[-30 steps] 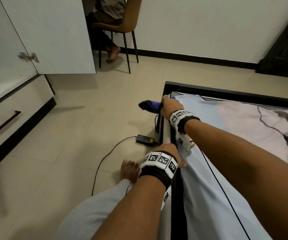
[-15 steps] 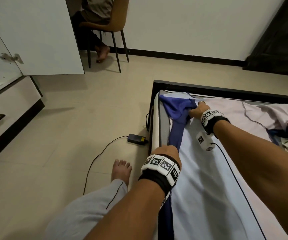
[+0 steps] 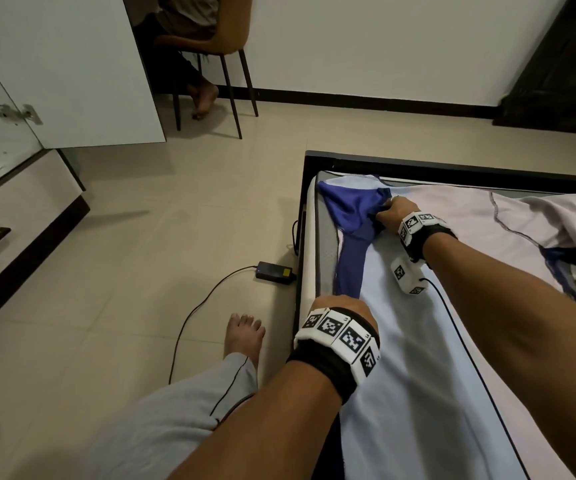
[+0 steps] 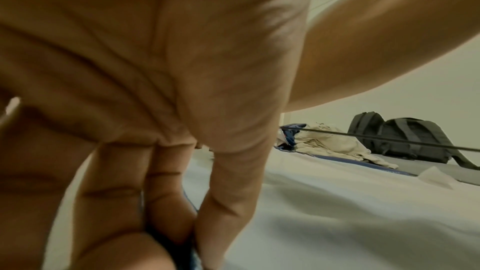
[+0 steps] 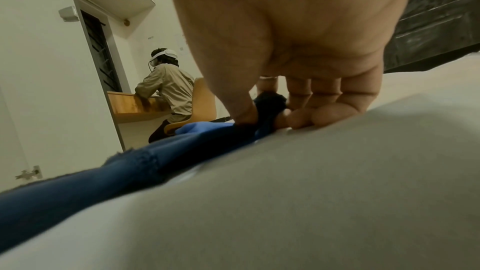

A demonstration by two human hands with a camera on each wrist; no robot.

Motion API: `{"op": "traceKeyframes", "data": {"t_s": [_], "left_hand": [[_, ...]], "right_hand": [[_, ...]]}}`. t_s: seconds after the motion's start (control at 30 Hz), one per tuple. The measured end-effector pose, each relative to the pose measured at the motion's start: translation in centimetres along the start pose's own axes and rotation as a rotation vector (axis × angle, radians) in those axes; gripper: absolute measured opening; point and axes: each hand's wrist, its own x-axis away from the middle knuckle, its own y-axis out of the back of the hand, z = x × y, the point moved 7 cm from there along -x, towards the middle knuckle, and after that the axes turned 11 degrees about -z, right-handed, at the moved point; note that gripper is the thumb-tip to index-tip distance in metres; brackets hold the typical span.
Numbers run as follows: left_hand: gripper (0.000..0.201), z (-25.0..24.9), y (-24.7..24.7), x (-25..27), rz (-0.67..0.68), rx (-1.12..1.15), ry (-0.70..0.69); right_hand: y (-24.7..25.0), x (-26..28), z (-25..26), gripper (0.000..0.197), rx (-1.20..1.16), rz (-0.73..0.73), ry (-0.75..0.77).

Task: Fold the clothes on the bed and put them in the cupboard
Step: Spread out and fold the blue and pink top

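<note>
From the head view, the right hand has carried the blue sleeve of the pale blue-and-white jersey inward. A second ago that sleeve hung out past the edge of the bed over the floor; now it lies on top of the garment near the bed's far corner, and the hand pinches its bunched end. The left hand has kept its place at the near side seam, pinning the dark blue side panel against the mattress edge. The jersey lies spread flat along the bed's left side, with more unfolded clothes heaped to the right. The white cupboard stands open across the floor, well apart from the bed. I judge the first side fold to be nearly laid, with the lengthwise folds and the trip to the cupboard still ahead.

In the left wrist view, the fingers and thumb close on a dark blue strip of cloth, holding it down on the pale fabric. A cream crumpled garment and a grey backpack lie further along the bed.

In the right wrist view, thumb and curled fingers clamp a dark wad of the sleeve, whose blue length trails back towards the camera over the pale jersey. Beyond, a seated person sits at a wooden desk.
</note>
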Motion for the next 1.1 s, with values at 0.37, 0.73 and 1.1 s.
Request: {"op": "traceKeyframes", "data": {"t_s": [0.37,0.73,1.1], "left_hand": [[0.029,0.5,0.8,-1.2,-0.017,0.101,0.130],[0.025,-0.1,-0.3,-1.5,0.042,0.102,0.118],[0.051,0.4,-3.1,0.7,0.239,0.034,0.112]], "right_hand": [[2.6,-0.4,-3.3,0.021,-0.163,-0.064,-0.087],[3.2,0.1,-3.4,0.071,0.073,-0.112,-0.090],[2.2,4.9,1.5,0.045,0.534,0.011,0.532]]}}
